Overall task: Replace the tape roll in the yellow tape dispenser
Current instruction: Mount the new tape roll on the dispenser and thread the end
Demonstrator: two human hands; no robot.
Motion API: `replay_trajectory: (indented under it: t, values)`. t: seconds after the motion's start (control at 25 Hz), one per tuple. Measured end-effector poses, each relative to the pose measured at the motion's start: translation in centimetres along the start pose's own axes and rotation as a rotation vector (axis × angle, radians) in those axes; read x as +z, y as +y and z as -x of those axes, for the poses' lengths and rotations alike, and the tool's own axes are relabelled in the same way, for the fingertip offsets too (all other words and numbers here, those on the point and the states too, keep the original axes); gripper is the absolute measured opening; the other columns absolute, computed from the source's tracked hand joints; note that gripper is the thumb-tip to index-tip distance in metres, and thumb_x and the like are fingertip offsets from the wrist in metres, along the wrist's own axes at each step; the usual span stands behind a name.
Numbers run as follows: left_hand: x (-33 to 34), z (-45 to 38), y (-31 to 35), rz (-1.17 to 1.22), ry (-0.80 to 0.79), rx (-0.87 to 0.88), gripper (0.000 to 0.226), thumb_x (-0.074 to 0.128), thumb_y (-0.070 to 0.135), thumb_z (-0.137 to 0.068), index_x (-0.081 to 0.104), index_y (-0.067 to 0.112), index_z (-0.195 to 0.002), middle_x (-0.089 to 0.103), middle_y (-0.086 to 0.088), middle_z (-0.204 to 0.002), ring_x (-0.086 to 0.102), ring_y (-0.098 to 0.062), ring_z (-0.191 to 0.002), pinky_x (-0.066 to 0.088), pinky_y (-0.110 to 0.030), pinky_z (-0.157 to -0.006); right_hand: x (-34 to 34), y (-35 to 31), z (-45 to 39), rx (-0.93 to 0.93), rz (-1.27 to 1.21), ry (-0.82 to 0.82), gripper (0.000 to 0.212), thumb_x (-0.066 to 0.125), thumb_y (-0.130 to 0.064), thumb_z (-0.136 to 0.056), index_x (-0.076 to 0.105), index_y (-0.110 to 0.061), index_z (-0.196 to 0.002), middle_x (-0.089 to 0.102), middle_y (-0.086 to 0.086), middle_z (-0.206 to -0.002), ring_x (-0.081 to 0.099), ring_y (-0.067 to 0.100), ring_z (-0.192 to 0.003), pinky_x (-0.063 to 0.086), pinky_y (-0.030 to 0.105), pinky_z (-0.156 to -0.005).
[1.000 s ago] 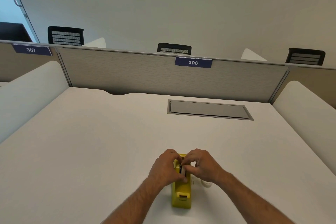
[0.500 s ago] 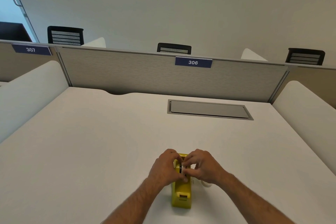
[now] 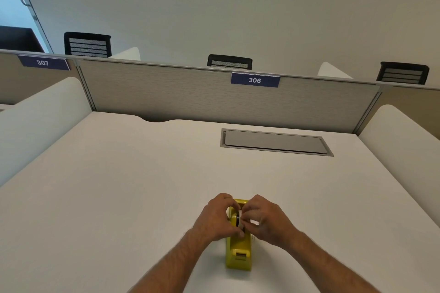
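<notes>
The yellow tape dispenser [image 3: 238,251] stands on the white desk near the front edge, its cutter end pointing toward me. A tape roll [image 3: 240,220] with a dark core sits upright in the dispenser's cradle. My left hand [image 3: 215,220] comes in from the left and my right hand [image 3: 267,220] from the right. The fingertips of both hands pinch the roll from either side. The hands hide most of the roll and the back half of the dispenser.
The white desk [image 3: 119,197] stretches ahead to a grey partition [image 3: 190,97] labelled 306. A grey cable hatch [image 3: 273,141] lies flush at the back right. White side dividers [image 3: 404,140] border the desk left and right.
Both hands stay on the roll with only small finger shifts. My right hand has sunk slightly and now covers the white ring that lay on the desk beside the dispenser.
</notes>
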State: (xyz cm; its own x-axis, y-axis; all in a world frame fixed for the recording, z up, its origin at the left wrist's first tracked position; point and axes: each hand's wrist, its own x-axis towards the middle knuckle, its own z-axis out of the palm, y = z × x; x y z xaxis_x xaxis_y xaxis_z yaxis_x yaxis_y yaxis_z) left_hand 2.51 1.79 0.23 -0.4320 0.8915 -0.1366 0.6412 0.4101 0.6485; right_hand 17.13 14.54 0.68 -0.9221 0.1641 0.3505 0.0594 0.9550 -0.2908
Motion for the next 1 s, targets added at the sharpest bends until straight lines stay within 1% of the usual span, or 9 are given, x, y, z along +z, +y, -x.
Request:
replay_trajectory:
  t: [0.12, 0.2, 0.36, 0.52, 0.64, 0.76, 0.8, 0.92, 1.0]
  values:
    - [-0.1, 0.1, -0.1, 0.003, -0.014, 0.010, 0.068, 0.091, 0.044, -0.053, 0.062, 0.035, -0.114, 0.044, 0.010, -0.141, 0.056, -0.016, -0.108, 0.053, -0.031, -0.091, -0.1, -0.3, -0.1, -0.108, 0.119, -0.001, 0.013, 0.070, -0.030, -0.085, 0.071, -0.020, -0.076, 0.070, -0.008, -0.087, 0.061, 0.013, -0.084, 0.053, 0.028, -0.051]
    - [-0.1, 0.0, 0.0, 0.001, -0.018, 0.005, 0.067, 0.091, 0.042, -0.056, 0.062, 0.035, -0.115, 0.044, 0.009, -0.142, 0.058, -0.017, -0.109, 0.053, -0.030, -0.091, -0.1, -0.3, 0.1, -0.141, 0.156, -0.006, 0.015, 0.068, -0.031, -0.087, 0.070, -0.020, -0.075, 0.070, -0.008, -0.086, 0.060, 0.014, -0.082, 0.052, 0.026, -0.051]
    - [-0.1, -0.1, 0.3, -0.014, -0.001, -0.030, 0.063, 0.090, 0.040, -0.061, 0.063, 0.034, -0.117, 0.046, 0.007, -0.142, 0.060, -0.019, -0.110, 0.053, -0.034, -0.096, -0.2, -0.3, 0.5, -0.136, 0.173, -0.002, 0.016, 0.067, -0.033, -0.089, 0.071, -0.021, -0.078, 0.071, -0.008, -0.087, 0.060, 0.013, -0.082, 0.051, 0.024, -0.051]
    - [-0.2, -0.2, 0.3, -0.011, -0.005, -0.036, 0.062, 0.091, 0.039, -0.061, 0.064, 0.033, -0.116, 0.047, 0.007, -0.141, 0.060, -0.018, -0.109, 0.053, -0.034, -0.097, -0.5, -0.6, 0.3, -0.163, 0.189, -0.018, 0.015, 0.067, -0.032, -0.088, 0.071, -0.022, -0.078, 0.070, -0.008, -0.086, 0.060, 0.013, -0.082, 0.048, 0.022, -0.051]
    - [-0.3, -0.1, 0.5, -0.011, -0.011, -0.037, 0.063, 0.091, 0.039, -0.061, 0.064, 0.033, -0.117, 0.046, 0.007, -0.143, 0.060, -0.019, -0.111, 0.053, -0.035, -0.097, -0.6, -0.8, 0.1, -0.166, 0.196, -0.038, 0.016, 0.065, -0.030, -0.090, 0.069, -0.019, -0.079, 0.070, -0.006, -0.088, 0.061, 0.015, -0.083, 0.051, 0.023, -0.052]
    - [-0.5, -0.1, 0.3, -0.016, -0.040, -0.027, 0.074, 0.091, 0.039, -0.060, 0.058, 0.035, -0.126, 0.042, 0.006, -0.148, 0.058, -0.022, -0.116, 0.051, -0.038, -0.101, -0.7, -1.0, 0.1, -0.149, 0.228, -0.043, 0.012, 0.066, -0.025, -0.090, 0.067, -0.017, -0.081, 0.070, -0.003, -0.096, 0.062, 0.016, -0.088, 0.054, 0.024, -0.054]
    - [-0.5, -0.1, 0.2, -0.015, -0.056, -0.021, 0.080, 0.091, 0.039, -0.059, 0.055, 0.036, -0.130, 0.040, 0.006, -0.150, 0.057, -0.022, -0.117, 0.051, -0.037, -0.101, -0.7, -1.2, 0.1, -0.136, 0.237, -0.039, 0.011, 0.067, -0.023, -0.090, 0.066, -0.016, -0.081, 0.070, -0.001, -0.099, 0.063, 0.016, -0.089, 0.054, 0.024, -0.054]
    - [-0.8, 0.0, -0.2, -0.034, -0.111, 0.000, 0.099, 0.093, 0.039, -0.057, 0.043, 0.034, -0.143, 0.034, 0.006, -0.153, 0.054, -0.018, -0.117, 0.049, -0.028, -0.095, -0.9, -1.6, 0.2, -0.109, 0.248, -0.046, 0.011, 0.070, -0.021, -0.088, 0.063, -0.015, -0.080, 0.067, 0.002, -0.101, 0.063, 0.016, -0.087, 0.051, 0.022, -0.051]
    - [-0.8, 0.0, -0.3, -0.070, -0.127, 0.000, 0.106, 0.093, 0.038, -0.057, 0.037, 0.031, -0.147, 0.031, 0.007, -0.156, 0.052, -0.019, -0.123, 0.049, -0.030, -0.100, -1.0, -1.9, 0.3, -0.104, 0.241, -0.054, 0.011, 0.070, -0.020, -0.087, 0.063, -0.015, -0.082, 0.066, 0.003, -0.102, 0.062, 0.017, -0.086, 0.052, 0.022, -0.052]
